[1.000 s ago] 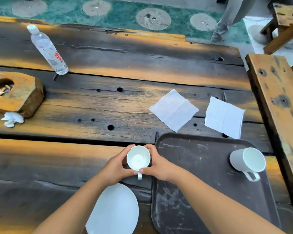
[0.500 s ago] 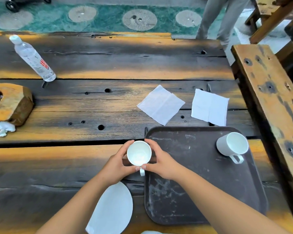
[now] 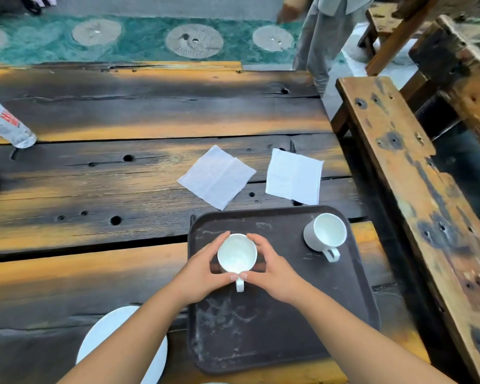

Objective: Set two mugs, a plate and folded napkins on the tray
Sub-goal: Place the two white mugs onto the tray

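Both hands cup one white mug [image 3: 237, 254] from either side, the left hand [image 3: 203, 270] and the right hand [image 3: 273, 268] curled round its wall with thumbs meeting by the handle, which points toward the person. Held this way the mug stays level and upright, over the tray's [image 3: 352, 300] far-left part; whether its base already touches the tray I cannot tell. A second mug [image 3: 325, 232] stands near the tray's far-right corner, leaving the middle free, probably for the plate [image 3: 106, 336], which lies on the table [image 3: 94, 267] at its near edge, left of the tray. Two folded napkins [image 3: 217, 176] lie on the table just beyond the tray's far edge.
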Demonstrator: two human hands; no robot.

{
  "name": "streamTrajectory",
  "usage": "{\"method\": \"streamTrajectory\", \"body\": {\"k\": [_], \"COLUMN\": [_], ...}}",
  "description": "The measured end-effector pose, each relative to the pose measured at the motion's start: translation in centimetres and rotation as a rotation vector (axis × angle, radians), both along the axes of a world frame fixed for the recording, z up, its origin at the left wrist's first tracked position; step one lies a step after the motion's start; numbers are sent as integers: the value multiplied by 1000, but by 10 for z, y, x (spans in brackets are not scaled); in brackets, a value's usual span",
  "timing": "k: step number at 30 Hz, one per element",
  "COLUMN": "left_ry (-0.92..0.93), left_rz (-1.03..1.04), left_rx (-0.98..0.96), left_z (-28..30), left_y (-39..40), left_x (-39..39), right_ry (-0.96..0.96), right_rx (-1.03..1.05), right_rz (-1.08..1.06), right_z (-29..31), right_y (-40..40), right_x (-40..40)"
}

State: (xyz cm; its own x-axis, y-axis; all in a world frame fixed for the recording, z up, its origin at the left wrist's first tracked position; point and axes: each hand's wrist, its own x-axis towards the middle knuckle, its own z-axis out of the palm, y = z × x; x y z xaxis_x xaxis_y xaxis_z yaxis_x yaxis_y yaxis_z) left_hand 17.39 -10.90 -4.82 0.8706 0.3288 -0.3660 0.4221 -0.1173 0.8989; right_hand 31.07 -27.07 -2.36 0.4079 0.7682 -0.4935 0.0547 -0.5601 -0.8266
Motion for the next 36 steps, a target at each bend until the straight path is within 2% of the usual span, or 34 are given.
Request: {"method": "streamTrajectory", "body": {"k": [11, 22, 36], "left_ry": [57, 87, 81], "left_rz": [49, 67, 20], "left_rx": [60, 18, 77], "left_z": [-10, -23, -30], "left_y": [-19, -25, -35], "left_x": [38, 63, 59], "right_ry": [53, 123, 84], "right_rx": [23, 24, 45], "right_rz": [-40, -59, -56], "right_z": [-17, -37, -50], "right_y": [-12, -15, -18], "right_x": [39, 61, 60]}}
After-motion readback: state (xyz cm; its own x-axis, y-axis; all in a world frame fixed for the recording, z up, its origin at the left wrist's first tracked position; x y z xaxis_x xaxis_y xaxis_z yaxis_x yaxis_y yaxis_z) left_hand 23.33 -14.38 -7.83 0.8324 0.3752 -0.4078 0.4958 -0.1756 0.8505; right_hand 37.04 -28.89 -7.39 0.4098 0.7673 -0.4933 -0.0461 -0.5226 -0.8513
